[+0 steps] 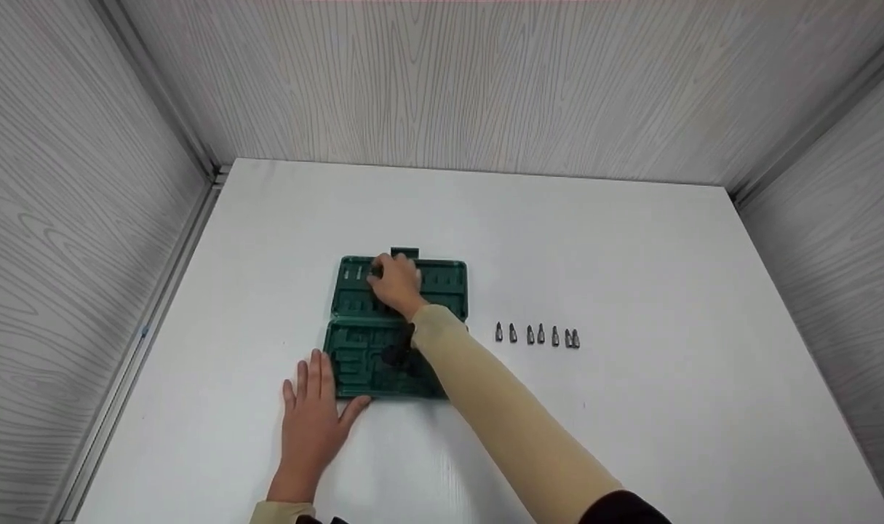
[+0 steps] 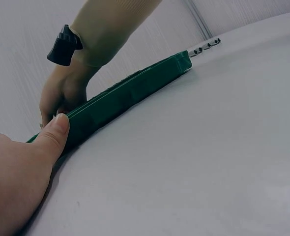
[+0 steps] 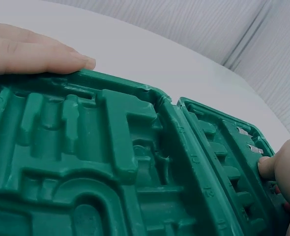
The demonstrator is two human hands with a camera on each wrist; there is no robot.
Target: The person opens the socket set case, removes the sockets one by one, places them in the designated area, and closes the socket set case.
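The right hand (image 1: 398, 282) reaches over the far half of the open green case (image 1: 354, 394), its fingers bent down at the slots; whether they pinch anything I cannot tell. Two silver bits (image 3: 255, 148) sit in slots just left of that hand. The left hand (image 1: 312, 426) lies spread, fingers straight along the case's left side, thumb against its near edge. Seven dark bits (image 1: 540, 334) stand apart on the surface (image 1: 652, 291), right of the right hand and nearer the person.
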